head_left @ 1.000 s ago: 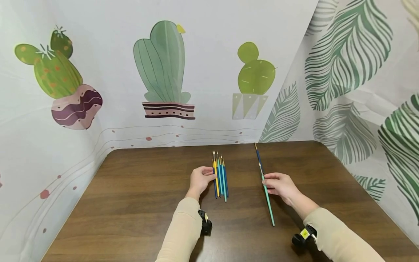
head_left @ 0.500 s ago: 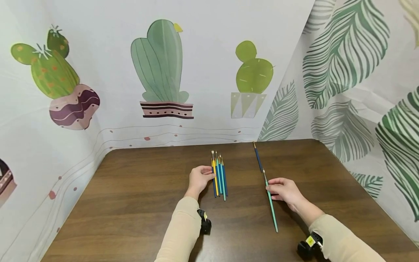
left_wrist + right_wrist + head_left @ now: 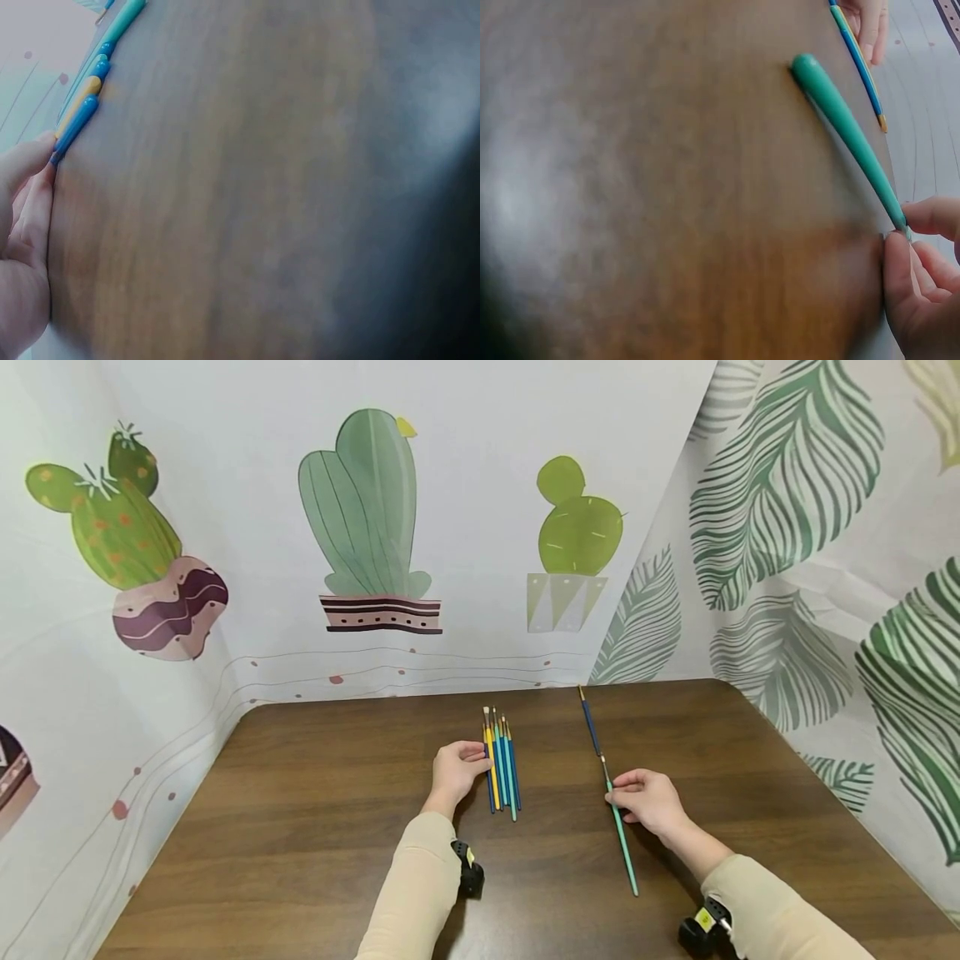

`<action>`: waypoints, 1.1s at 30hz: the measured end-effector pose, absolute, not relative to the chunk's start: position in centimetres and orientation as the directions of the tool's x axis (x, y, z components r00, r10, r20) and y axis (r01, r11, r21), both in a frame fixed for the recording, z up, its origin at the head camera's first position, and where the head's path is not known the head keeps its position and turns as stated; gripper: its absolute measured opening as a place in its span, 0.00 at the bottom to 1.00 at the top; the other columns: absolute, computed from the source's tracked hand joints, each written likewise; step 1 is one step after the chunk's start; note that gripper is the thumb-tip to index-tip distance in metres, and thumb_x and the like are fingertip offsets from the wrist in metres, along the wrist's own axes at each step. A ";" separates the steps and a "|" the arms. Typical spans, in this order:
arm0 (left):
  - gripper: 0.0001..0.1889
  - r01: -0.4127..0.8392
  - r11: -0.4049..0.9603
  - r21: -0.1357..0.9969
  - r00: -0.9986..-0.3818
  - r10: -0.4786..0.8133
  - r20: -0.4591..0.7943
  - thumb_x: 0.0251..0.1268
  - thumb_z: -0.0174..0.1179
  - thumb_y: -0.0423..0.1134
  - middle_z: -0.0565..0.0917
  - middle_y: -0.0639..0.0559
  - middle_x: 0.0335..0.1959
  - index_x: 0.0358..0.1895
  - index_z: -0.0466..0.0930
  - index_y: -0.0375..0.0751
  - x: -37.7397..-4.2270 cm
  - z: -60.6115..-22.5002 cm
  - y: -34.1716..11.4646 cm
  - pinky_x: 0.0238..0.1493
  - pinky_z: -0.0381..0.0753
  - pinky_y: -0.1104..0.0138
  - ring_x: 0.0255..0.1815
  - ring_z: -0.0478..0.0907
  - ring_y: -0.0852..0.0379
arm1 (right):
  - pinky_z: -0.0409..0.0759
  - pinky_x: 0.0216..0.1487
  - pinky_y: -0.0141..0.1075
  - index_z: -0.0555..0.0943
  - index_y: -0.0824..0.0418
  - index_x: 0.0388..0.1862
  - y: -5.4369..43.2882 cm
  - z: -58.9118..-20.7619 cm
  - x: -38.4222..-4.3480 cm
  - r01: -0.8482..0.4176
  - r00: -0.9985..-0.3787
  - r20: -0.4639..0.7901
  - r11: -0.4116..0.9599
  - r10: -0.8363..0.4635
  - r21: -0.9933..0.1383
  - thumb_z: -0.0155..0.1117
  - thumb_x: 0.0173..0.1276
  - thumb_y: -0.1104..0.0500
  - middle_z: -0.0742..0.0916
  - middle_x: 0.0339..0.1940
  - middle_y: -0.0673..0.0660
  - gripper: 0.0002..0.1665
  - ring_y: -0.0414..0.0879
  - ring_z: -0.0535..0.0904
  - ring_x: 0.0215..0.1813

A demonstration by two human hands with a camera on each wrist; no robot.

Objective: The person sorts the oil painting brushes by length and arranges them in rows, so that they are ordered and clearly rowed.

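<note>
Several paintbrushes [image 3: 507, 768] with blue, yellow and teal handles lie side by side in a row near the table's middle, bristles toward the back. My left hand [image 3: 459, 771] is at the row's left side, fingers extended, its thumb reaching over the leftmost blue handle [image 3: 76, 124] to the yellow paintbrush [image 3: 493, 768]. Over on the right, my right hand [image 3: 651, 803] pinches a teal paintbrush [image 3: 625, 847] near its metal collar between thumb and fingers. The bristle tip of that brush points at the handle end of a dark blue paintbrush [image 3: 591, 727] lying farther back.
The brown wooden table [image 3: 315, 827] has rounded back corners. Behind it hangs a white cloth [image 3: 480, 527] printed with cacti and leaves. A small black camera [image 3: 469, 872] is strapped to the left wrist and another camera [image 3: 701, 935] to the right.
My right hand has drawn the teal paintbrush toward me and slightly right, off its overlap with the dark blue paintbrush, then shifted slightly left. My left hand has stayed by the row.
</note>
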State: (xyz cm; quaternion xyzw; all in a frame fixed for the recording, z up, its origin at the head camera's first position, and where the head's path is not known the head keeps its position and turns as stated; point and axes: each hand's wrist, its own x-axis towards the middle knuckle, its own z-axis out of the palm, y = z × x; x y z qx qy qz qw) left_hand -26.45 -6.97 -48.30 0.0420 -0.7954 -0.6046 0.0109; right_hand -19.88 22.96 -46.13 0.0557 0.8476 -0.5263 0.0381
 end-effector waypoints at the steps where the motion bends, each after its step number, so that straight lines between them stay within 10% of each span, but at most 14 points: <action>1: 0.16 -0.053 0.268 0.962 -0.996 -0.080 -0.032 0.52 0.69 0.32 0.86 0.41 0.45 0.46 0.82 0.34 -26.5 -48.3 -7.0 0.49 0.83 0.63 0.48 0.83 0.50 | 0.83 0.25 0.34 0.77 0.73 0.42 22.9 -46.2 -19.9 0.132 -0.991 -0.115 0.457 0.064 -0.880 0.69 0.54 0.65 0.88 0.32 0.59 0.18 0.38 0.81 0.27; 33: 0.16 -0.035 0.276 0.961 -0.997 -0.072 -0.016 0.54 0.68 0.32 0.85 0.40 0.46 0.47 0.82 0.33 -26.3 -48.2 -6.9 0.50 0.82 0.62 0.48 0.83 0.49 | 0.82 0.23 0.33 0.79 0.71 0.41 22.0 -45.5 -21.7 0.087 -0.992 -0.032 0.471 0.123 -0.878 0.66 0.59 0.59 0.86 0.25 0.54 0.16 0.39 0.80 0.26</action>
